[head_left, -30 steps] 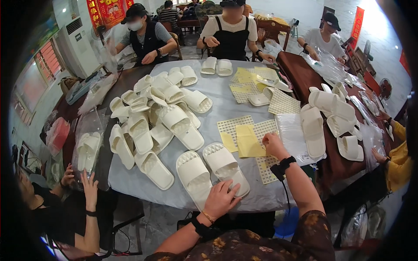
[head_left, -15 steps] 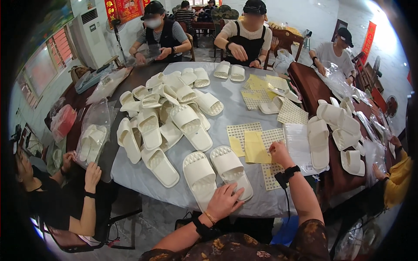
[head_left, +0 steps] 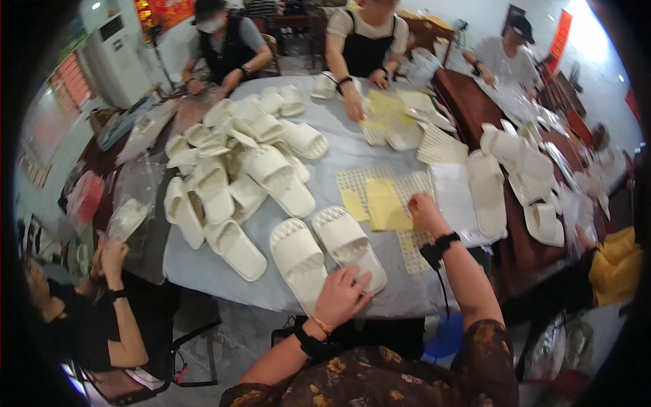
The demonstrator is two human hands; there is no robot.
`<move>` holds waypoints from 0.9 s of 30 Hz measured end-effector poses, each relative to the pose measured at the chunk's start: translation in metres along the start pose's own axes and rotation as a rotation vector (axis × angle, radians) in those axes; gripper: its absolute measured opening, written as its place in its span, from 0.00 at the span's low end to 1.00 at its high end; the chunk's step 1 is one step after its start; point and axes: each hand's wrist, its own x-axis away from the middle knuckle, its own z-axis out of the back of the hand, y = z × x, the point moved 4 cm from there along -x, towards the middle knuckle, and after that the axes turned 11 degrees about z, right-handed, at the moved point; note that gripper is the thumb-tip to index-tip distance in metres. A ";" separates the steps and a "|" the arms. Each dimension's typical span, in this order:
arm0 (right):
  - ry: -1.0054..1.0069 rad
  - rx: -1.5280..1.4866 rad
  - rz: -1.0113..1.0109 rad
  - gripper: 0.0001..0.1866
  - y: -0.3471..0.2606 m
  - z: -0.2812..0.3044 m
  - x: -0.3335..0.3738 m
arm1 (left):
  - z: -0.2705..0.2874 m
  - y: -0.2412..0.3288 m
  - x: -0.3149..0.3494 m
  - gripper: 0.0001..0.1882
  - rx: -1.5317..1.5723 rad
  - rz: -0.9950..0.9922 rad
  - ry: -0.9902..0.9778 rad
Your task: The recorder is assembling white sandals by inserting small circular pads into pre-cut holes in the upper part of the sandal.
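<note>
A pair of cream slippers lies side by side at the near edge of the table, the left slipper [head_left: 296, 254] and the right slipper [head_left: 349, 247]. My left hand [head_left: 344, 293] rests with fingers apart over the heel ends, touching the right slipper. Over a sheet of small labels [head_left: 415, 252], my right hand [head_left: 426, 214] holds its fingers pinched together; whatever is between them is too small to make out. Just left of that hand is a yellow paper sheet [head_left: 388, 205], overlapping another label sheet [head_left: 365, 180].
A heap of cream slippers [head_left: 237, 149] covers the table's left half. Right of my right hand are a white plastic packet [head_left: 456, 197] and a single slipper [head_left: 485, 197]. More slippers [head_left: 525, 166] lie on the brown surface. Co-workers sit around the table, one hand [head_left: 352, 108] near the far label sheets.
The whole view has shifted, so the table appears higher and further left. A co-worker opposite has reached forward toward the far label sheets. My hands stay near the same slippers and label sheet.
</note>
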 end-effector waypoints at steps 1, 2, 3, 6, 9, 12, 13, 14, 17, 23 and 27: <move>0.037 -0.038 -0.013 0.07 -0.010 0.000 -0.005 | 0.003 -0.001 0.002 0.25 0.013 0.019 0.012; 0.028 -0.051 -0.036 0.07 -0.016 -0.001 -0.009 | 0.003 -0.001 0.003 0.25 0.026 0.006 -0.003; 0.045 -0.031 -0.050 0.07 -0.005 -0.002 -0.004 | 0.000 0.000 -0.002 0.25 0.021 0.002 -0.006; -0.013 -0.003 -0.084 0.06 -0.003 -0.002 -0.002 | 0.001 0.003 -0.004 0.25 0.006 0.001 -0.009; -0.026 -0.048 -0.103 0.06 -0.007 0.002 -0.001 | 0.003 0.004 -0.003 0.25 -0.017 -0.004 0.003; 0.032 -0.075 -0.107 0.06 -0.012 0.005 0.001 | 0.002 0.004 -0.001 0.25 -0.017 0.016 -0.011; 0.030 -0.075 -0.113 0.06 -0.012 0.005 0.001 | 0.002 0.004 -0.002 0.25 -0.019 0.014 -0.004; 0.016 -0.063 -0.112 0.06 -0.013 0.005 0.001 | 0.003 0.004 -0.002 0.25 -0.021 0.012 0.004; -0.007 -0.045 -0.107 0.06 -0.012 0.005 0.001 | 0.002 0.004 -0.002 0.25 -0.021 0.005 0.009; -0.003 -0.069 -0.082 0.07 -0.015 0.007 -0.002 | 0.001 0.003 -0.002 0.25 -0.014 0.013 0.012; -0.001 -0.111 -0.053 0.07 -0.018 -0.003 -0.002 | 0.002 0.003 -0.002 0.25 -0.012 0.018 -0.004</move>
